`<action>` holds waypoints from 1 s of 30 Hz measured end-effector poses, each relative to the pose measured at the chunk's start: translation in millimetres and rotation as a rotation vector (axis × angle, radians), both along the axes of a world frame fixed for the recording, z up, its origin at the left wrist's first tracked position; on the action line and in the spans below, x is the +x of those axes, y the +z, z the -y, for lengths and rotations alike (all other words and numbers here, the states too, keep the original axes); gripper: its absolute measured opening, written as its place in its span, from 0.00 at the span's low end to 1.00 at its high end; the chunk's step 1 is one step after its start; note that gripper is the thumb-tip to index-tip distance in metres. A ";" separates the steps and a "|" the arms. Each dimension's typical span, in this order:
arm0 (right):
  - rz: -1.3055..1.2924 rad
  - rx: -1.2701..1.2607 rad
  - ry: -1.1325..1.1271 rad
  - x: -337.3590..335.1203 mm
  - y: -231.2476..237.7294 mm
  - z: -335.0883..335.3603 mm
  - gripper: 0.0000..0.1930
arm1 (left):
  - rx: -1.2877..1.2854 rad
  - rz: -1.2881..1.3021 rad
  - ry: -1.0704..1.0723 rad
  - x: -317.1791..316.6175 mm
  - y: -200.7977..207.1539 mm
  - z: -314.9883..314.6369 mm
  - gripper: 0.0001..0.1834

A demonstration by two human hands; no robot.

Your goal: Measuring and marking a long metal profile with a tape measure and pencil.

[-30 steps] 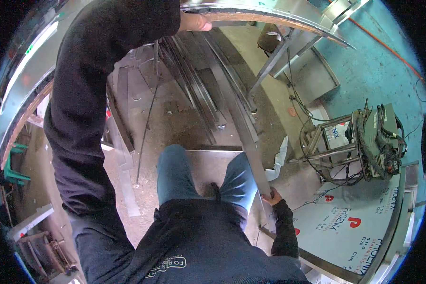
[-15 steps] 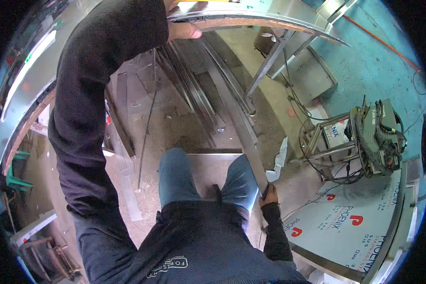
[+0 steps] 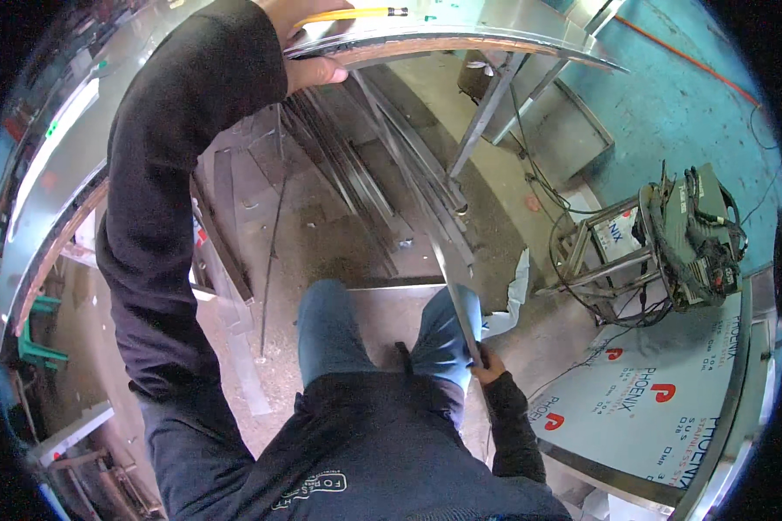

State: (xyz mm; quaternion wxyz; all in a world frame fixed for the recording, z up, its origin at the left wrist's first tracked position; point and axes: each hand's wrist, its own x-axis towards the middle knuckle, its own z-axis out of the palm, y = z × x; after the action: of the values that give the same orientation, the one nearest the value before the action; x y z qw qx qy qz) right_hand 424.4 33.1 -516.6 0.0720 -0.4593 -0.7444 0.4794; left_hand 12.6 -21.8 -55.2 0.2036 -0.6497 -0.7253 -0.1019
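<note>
My left hand [image 3: 308, 50] is at the far edge of the work table [image 3: 495, 28], its thumb below the edge and its other fingers partly hidden above. A slim yellow pencil [image 3: 347, 15] with a metal-banded end sticks out of its grasp, over the shiny tabletop. Low on the right, beside my thigh, my right hand [image 3: 488, 363] is closed round the near end of a long, narrow metal strip [image 3: 450, 278]. The strip slants up and away to the left, its far end reaching under the table edge near my left thumb.
Several metal lengths [image 3: 347, 165] lie on the floor below the table. At right, a welding machine [image 3: 691, 234] with cables rests on a metal frame, near a film-covered sheet panel [image 3: 643, 391]. A table leg [image 3: 487, 117] slopes down at upper right. A green stool [image 3: 39, 334] stands at left.
The metal strip has turned from its broad face to a narrower side. My right hand has shifted slightly. My left hand and the pencil have moved left along the table edge.
</note>
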 end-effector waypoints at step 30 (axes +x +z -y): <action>-0.460 -0.836 0.049 34.7 -37.3 -40.1 0.33 | -0.008 0.003 0.006 1.6 -0.9 -6.4 0.27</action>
State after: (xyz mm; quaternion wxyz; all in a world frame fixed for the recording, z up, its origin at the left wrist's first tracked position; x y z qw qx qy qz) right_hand 459.0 73.2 -553.9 0.0326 -0.3130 -0.4631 0.8286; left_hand 14.3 -15.4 -56.1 0.2000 -0.6483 -0.7279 -0.0994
